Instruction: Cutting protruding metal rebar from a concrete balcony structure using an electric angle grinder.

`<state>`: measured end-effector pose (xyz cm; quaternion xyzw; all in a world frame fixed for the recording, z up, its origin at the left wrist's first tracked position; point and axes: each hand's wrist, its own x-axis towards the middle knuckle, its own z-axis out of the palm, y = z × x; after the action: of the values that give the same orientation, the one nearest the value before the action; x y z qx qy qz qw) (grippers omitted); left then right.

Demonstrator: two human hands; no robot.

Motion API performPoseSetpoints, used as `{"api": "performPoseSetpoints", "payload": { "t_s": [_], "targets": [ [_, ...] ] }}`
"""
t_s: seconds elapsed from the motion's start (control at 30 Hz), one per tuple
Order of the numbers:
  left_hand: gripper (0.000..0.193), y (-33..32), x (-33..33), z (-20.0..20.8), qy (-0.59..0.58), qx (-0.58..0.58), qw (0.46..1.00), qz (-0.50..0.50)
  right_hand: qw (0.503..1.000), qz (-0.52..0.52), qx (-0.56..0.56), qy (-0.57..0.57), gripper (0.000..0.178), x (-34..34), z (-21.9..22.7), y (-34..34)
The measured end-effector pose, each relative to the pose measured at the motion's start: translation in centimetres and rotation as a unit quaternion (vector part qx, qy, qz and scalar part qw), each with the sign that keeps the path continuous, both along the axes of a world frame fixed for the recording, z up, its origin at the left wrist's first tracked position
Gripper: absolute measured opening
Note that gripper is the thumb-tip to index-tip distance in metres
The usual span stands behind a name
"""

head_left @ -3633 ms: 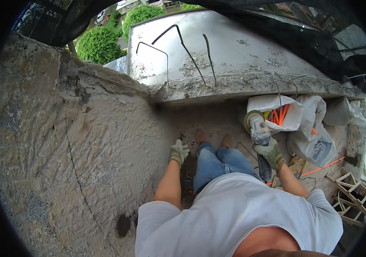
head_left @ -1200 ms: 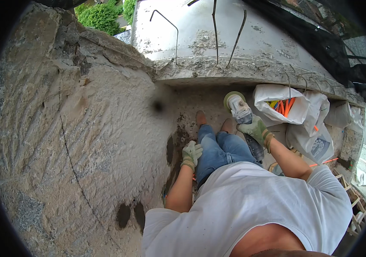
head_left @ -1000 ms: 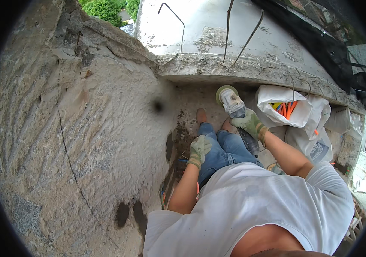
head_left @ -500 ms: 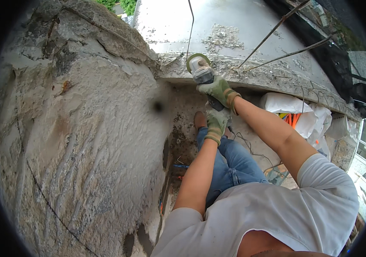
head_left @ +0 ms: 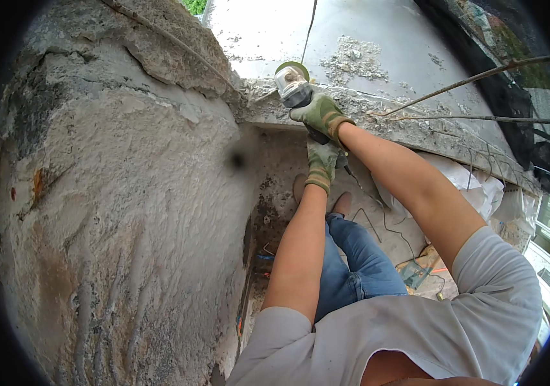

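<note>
Two gloved hands on one tool: the right hand (head_left: 323, 118) grips the mid-body of the angle grinder (head_left: 294, 93), the left hand (head_left: 322, 157) wraps its rear end, fingers partly hidden. Spread grip probably steadies weight and twist. The grinder sits ahead of the body at the concrete ledge (head_left: 410, 110), its single disc (head_left: 293, 67) foremost, likely to keep it away from the arms; contact with the concrete cannot be told. The cord (head_left: 360, 182) trails rearward, presumably clear of the disc. Three long rods: one upright rod (head_left: 311, 32), two leaning right. Farther out: two shoes (head_left: 342, 203); white bags (head_left: 458, 174), count hidden.
</note>
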<state>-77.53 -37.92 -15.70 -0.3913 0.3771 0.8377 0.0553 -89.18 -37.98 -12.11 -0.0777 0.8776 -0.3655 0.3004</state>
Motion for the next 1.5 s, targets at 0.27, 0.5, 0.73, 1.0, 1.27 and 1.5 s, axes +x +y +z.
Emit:
{"api": "performPoseSetpoints", "payload": {
  "t_s": [0.27,0.5,0.73,1.0,1.27,1.5],
  "targets": [
    [0.038,-0.5,-0.2,0.8,-0.011,-0.005,1.0,-0.02,0.999,0.024,0.038,-0.01,0.06,-0.4,0.5,-0.6],
    [0.039,-0.1,-0.3,-0.2,0.006,-0.025,1.0,0.007,1.0,0.02,0.011,-0.004,0.058,-0.5,0.5,-0.9],
    [0.042,0.4,-0.7,-0.3,0.013,-0.021,1.0,-0.001,0.999,0.024,0.025,-0.018,0.059,-0.8,0.1,-0.2],
    [0.039,0.3,-1.2,-0.2,0.016,-0.029,0.999,-0.002,0.999,0.037,0.026,-0.012,0.058,-1.5,-0.5,-0.3],
    [0.046,0.4,-1.0,0.2,0.0,-0.023,1.0,-0.011,0.999,0.039,0.008,-0.003,0.06,-1.3,-1.1,-0.1],
    [0.048,0.2,-0.9,0.4,0.003,-0.031,0.999,0.015,0.998,0.037,-0.037,-0.018,0.058,-1.0,-0.8,-0.6]
  ]
}}
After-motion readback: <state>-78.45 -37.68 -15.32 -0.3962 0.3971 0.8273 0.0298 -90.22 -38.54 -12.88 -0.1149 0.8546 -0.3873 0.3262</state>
